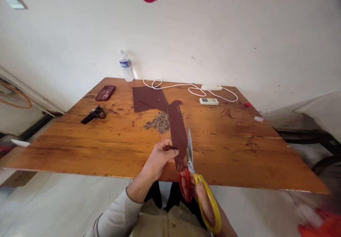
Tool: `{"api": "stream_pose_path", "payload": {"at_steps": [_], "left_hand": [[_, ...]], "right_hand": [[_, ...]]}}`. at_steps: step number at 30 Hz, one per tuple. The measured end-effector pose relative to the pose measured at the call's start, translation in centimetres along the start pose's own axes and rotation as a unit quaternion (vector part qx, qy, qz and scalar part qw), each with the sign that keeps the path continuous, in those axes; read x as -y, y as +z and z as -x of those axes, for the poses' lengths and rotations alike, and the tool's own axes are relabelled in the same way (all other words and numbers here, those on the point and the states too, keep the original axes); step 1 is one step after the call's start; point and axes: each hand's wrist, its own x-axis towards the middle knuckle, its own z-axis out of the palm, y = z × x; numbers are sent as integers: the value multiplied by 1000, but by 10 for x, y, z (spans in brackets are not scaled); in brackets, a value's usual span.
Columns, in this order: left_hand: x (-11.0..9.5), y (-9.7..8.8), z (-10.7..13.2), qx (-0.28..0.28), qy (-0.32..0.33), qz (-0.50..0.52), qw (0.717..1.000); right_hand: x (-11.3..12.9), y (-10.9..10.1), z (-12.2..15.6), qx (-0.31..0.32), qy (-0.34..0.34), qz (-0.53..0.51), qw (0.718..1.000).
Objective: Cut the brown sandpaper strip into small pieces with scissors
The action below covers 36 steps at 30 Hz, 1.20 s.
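Observation:
My left hand (160,158) pinches a long dark brown strip of paper (177,130) near its lower end, holding it up over the front edge of the wooden table (80,144). My right hand (205,198) grips scissors (195,180) with red and yellow handles. Their blades lie along the strip's right edge, at its fringed lower end. More brown sheets (149,98) lie flat further back on the table. A small heap of fine cuttings (158,122) sits just behind the strip.
A water bottle (125,66) stands at the back edge by the wall. A white cable and power strip (211,87), a remote (209,101), a dark red case (106,92) and a black tool (93,115) lie on the table.

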Motion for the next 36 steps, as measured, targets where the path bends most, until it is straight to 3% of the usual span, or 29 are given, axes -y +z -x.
{"api": "stream_pose_path", "payload": {"at_steps": [7,14,20,30,36], "left_hand": [[-2,-5,1,25,18,-52,998],[-8,-5,2,39,14,-16,999],[-10,-5,1,54,11,-13,998],[-15,-14,4,59,3,-32,998],[-16,-21,5,68,-12,-36,997]], "right_hand": [[9,-1,1,32,2,-24,999],[15,-4,-2,74,12,-49,996],[22,-6,-5,77,-1,2,997],[-1,-31,-17,107,-12,-1,994],[19,-27,-13,104,-6,66,992]]}}
